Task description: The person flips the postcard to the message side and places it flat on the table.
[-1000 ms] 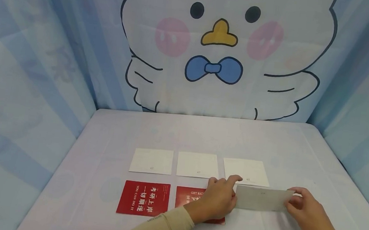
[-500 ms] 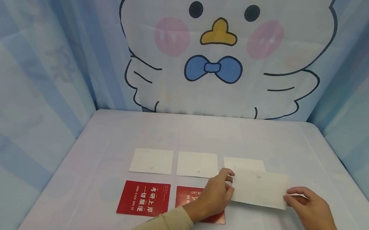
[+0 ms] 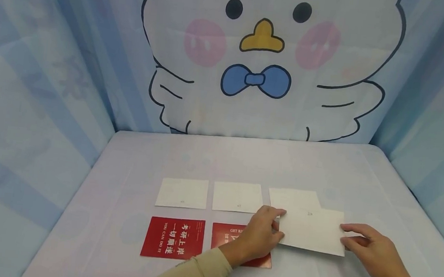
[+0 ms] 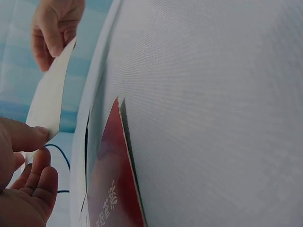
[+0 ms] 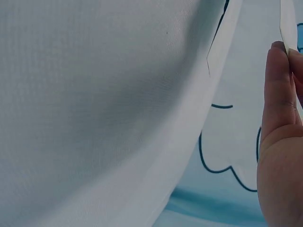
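Note:
Between both hands a cream card [image 3: 311,229] with a small printed mark near its far edge is held above the table. My left hand [image 3: 260,234] pinches its left edge with thumb and fingers; my right hand [image 3: 375,253] pinches the right edge. In the left wrist view the card [image 4: 49,94] stands off the cloth, gripped at both ends. Beneath the left hand lies a red card [image 3: 228,237], partly hidden by hand and sleeve. Another red card [image 3: 174,238] with white lettering lies to its left. Behind the held card, a white card [image 3: 292,198] is partly covered from view.
Two more white cards, a left one [image 3: 182,193] and a middle one [image 3: 237,197], lie in the back row. A pale cloth covers the table [image 3: 132,156]. Printed curtains stand at the back and both sides; dark wrist straps show at the front edge.
The held card has tipped from a steep, foreshortened slant to show its broad cream face, and then shifted slightly toward me at its lower right. The cards on the table stay put.

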Motion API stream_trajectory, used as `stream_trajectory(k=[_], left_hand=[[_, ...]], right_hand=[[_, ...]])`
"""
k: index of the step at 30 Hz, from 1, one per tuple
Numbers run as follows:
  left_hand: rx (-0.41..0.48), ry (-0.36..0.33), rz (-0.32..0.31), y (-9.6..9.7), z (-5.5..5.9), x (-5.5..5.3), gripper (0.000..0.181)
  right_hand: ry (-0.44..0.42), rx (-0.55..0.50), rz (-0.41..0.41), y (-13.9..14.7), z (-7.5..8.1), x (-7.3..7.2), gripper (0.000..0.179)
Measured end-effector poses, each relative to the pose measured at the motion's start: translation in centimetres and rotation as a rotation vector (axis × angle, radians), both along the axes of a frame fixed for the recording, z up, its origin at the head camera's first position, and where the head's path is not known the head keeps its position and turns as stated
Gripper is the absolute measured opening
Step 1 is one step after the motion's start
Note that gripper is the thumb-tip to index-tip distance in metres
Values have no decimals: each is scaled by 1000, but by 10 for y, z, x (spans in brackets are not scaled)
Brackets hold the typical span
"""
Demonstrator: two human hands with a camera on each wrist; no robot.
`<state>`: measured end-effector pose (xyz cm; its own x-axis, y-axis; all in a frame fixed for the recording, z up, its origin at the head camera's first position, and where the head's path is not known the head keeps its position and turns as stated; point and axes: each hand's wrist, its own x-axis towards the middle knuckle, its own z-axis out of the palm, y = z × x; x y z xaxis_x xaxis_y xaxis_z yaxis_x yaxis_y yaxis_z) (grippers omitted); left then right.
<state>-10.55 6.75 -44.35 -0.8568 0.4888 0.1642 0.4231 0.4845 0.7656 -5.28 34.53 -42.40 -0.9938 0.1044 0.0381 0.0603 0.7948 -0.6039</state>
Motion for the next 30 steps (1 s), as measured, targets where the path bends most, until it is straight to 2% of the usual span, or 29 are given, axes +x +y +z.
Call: stream_trajectory(k=[4,7,11,15,22,30], left_hand=[[-44,-10,-20,-1,-1,0,49],[-106,30,-29,-1,-2,-1,46],[-228,95,-27,-2,-2,-1,44],[-303,103,-22,-1,-2,-1,46],[-357,91,-21,1,-4,0,46],[-367,46,-18,2,-4,2,45]], right_hand=[[-59,-33,23,3,-1,-1,40],[-77,-44,43,4,-4,-1,42],[-64,52,75,5,-8,-2,39],[-63,121,90,5,-11,-4,36],[-174,97,63,3,-11,-8,41],[-233,83,78,2,-12,-8,44]])
